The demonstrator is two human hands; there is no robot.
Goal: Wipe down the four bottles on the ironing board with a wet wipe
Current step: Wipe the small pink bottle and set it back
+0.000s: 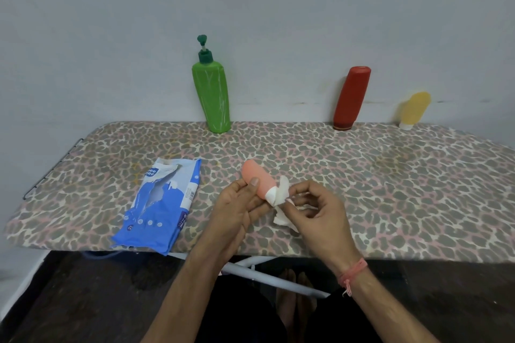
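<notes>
**A:** What is being held at the centre of the scene?

**B:** A small peach-pink bottle (255, 181) is gripped by the left hand (237, 207), with the thumb laid across its front and the fingers curled beneath it. It is held tilted above the ironing board (362, 175), its rounded end pointing up and away. Its lower end is wrapped in a white wet wipe (278, 198), which is pinched by the right hand (317, 209) between thumb and fingertips. A loose tail of the wipe is seen hanging below the fingers.

**A:** Where are the other bottles placed?

**B:** Three are stood along the far edge of the board, against a pale wall. A tall green pump bottle (212, 95) is set left of centre. A red bottle (352, 97) is stood on its cap further right, and a small yellow bottle (414, 110), also cap-down, is placed at the far right. All three are well apart from the hands.

**A:** What else is shown?

**B:** A blue wipes packet (164, 209), torn open, is laid flat on the leopard-print cover to the left of the hands. A pink thread band (352, 273) is worn on the right wrist.
</notes>
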